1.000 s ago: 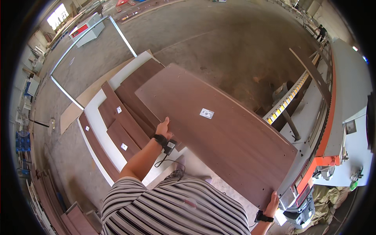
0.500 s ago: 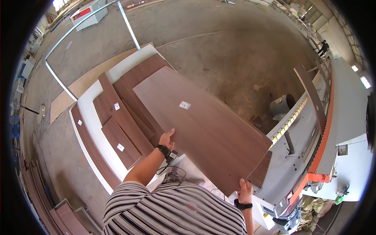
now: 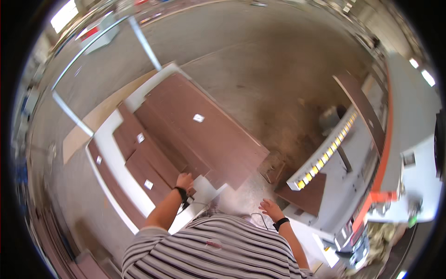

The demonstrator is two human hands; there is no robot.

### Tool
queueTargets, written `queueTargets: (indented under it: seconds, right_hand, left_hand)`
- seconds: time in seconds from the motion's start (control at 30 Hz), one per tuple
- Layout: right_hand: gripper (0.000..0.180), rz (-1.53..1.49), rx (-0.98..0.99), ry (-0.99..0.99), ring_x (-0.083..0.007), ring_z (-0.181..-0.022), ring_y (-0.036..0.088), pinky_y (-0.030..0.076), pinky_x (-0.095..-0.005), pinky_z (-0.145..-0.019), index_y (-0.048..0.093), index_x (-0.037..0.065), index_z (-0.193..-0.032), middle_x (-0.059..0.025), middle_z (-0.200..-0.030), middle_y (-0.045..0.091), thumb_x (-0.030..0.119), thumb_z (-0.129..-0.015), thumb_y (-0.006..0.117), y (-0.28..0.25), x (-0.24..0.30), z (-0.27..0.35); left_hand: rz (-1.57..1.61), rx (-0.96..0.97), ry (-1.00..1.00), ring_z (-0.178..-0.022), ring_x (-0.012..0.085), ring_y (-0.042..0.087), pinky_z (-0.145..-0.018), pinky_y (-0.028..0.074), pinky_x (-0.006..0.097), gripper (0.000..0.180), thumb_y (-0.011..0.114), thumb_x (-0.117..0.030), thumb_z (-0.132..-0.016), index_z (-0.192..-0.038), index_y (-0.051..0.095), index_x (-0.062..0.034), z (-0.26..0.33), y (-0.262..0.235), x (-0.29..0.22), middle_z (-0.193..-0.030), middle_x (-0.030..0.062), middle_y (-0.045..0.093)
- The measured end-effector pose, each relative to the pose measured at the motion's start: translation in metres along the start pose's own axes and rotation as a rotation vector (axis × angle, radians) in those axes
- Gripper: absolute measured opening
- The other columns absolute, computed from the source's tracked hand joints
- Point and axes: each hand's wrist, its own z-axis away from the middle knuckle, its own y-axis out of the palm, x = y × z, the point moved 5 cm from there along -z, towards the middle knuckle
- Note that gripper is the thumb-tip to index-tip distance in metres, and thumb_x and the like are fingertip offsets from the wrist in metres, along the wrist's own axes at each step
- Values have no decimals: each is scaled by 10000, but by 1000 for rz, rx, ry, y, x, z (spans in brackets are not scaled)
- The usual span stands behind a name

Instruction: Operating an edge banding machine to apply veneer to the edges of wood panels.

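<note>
A large brown board [image 3: 218, 137] with a white label lies on the stack of panels, its near end sticking out past the white sheet underneath. My left hand [image 3: 185, 180] hovers by the near ends of the narrower boards, fingers loosely bent and slightly blurred, with nothing visible in it. Close to that wrist is a small dark object with a cable, too blurred to name. My right hand [image 3: 272, 210] is off the board, fingers spread and holding nothing. It is between the board's near end and a brown panel [image 3: 309, 195] on the grey machine bed.
On the right stands a long machine [image 3: 344, 209] with an orange edge and a yellow-marked rail [image 3: 327, 156]. A narrow board [image 3: 362, 111] rests across it. A metal frame [image 3: 74, 114] rises beyond the stack. A dark bin [image 3: 331, 118] sits on the floor behind the rail.
The large board has moved left and down onto the stack, and both hands have let go of it. My right hand has drawn back up-left. The brown panel on the machine is more exposed.
</note>
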Motion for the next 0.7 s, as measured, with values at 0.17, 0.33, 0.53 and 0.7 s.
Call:
queueTargets:
  seconds: [0.17,0.33,0.53,0.7]
  right_hand:
    - [162,-326,72,-17,-112,-781,603,445,-199,-568,525,43,-947,-21,-814,567,172,-854,499,-23,-70,23]
    - [139,-365,-78,-13,-116,-754,608,463,-223,-568,532,64,-944,-16,-818,576,142,-844,477,-42,-106,58]
    - [249,-383,-101,-41,-161,-902,589,466,-249,-681,502,91,-1062,-50,-1000,573,139,-826,438,-65,-174,70]
    - [210,-579,-294,136,-126,-710,610,473,-249,-570,542,90,-1028,-32,-879,613,113,-833,466,-73,-201,88]
  left_hand:
    - [129,-215,-327,-490,154,374,-408,293,276,217,347,-272,-802,-635,402,-146,34,-7,59,-565,15,367]
    - [-32,-12,-301,-477,131,435,-392,362,265,95,492,-89,-814,-745,444,-133,20,38,47,-609,16,455]
    - [-181,52,-86,-591,162,492,-510,412,259,68,431,-154,-864,-832,468,-107,-5,123,2,-728,54,525]
    - [-250,-32,-29,-781,174,564,-635,454,278,248,462,-208,-870,-1091,440,-96,14,194,-23,-926,72,576]
